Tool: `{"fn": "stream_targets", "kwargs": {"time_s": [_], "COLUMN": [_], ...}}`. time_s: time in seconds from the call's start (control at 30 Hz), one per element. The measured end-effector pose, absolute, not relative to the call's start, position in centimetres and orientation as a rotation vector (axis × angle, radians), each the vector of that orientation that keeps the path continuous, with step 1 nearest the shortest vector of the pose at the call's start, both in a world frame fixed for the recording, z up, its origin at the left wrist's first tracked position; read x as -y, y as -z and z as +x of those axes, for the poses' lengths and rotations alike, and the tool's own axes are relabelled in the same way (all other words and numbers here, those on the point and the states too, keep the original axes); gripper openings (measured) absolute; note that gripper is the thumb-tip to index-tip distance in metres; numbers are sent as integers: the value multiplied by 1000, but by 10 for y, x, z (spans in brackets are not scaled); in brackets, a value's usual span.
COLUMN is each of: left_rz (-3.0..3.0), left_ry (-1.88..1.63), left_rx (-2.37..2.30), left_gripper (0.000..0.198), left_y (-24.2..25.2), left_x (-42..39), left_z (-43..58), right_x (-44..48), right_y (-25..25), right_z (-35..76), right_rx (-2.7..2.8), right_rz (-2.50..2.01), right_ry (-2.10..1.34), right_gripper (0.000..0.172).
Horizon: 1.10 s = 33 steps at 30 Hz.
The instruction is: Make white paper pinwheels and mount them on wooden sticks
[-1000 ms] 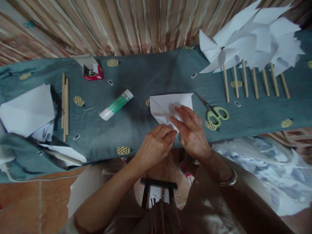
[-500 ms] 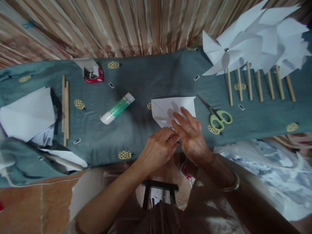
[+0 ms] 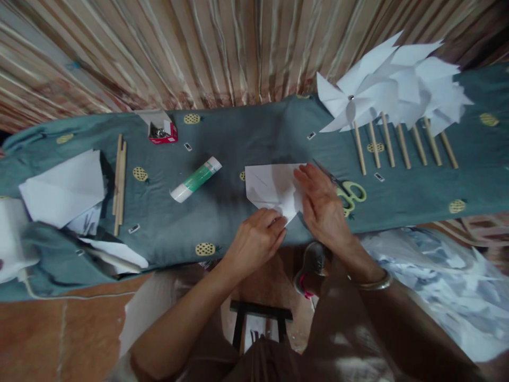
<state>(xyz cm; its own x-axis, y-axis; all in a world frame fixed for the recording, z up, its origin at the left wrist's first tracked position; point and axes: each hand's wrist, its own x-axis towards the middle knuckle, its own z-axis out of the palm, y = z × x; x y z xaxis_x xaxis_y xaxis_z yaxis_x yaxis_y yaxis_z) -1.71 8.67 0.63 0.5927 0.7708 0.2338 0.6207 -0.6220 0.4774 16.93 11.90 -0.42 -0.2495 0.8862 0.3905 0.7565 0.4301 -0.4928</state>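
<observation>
A folded sheet of white paper lies on the cloth-covered table in front of me. My left hand pinches its near corner between thumb and fingers. On the paper's right side rests my right hand, fingers stretched out along the right edge. Just beyond that hand is a pair of scissors with light green handles, partly covered by it. To the left of the paper lies a glue stick with a green and white label.
Several white paper pinwheels on wooden sticks lie at the back right. A red box of small metal pieces, wooden sticks and stacked white paper are at left. A bag of paper scraps stands below right.
My right hand has moved right and away from me, from the paper's middle to its right edge. The left hand stays at the near corner. The view has shifted slightly.
</observation>
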Motion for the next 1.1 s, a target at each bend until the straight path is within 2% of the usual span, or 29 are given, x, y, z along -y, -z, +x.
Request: {"fn": "stream_targets", "kwargs": {"time_s": [0.23, 0.57, 0.8, 0.97, 1.1], "left_rz": [2504, 2476, 2380, 2228, 2171], "left_ry": [-622, -756, -817, -873, -871], "left_rx": [-1150, -1124, -1387, -1391, -1245], "left_gripper": [15, 17, 8, 25, 12], "left_y": [-5, -9, -10, -7, -2], "left_x": [-86, -84, -97, -114, -127], "left_z": [-15, -30, -58, -64, -60], "right_x": [-150, -126, -110, -109, -111], "right_y": [7, -3, -2, -3, -1], "right_z": [172, 169, 171, 172, 171], "right_rx": [2036, 1963, 1961, 1953, 1970], "right_rz": [-1546, -1452, -1438, -1439, -1414], "right_ry": [-294, -250, -375, -388, -379], "right_gripper": [45, 29, 26, 24, 24]}}
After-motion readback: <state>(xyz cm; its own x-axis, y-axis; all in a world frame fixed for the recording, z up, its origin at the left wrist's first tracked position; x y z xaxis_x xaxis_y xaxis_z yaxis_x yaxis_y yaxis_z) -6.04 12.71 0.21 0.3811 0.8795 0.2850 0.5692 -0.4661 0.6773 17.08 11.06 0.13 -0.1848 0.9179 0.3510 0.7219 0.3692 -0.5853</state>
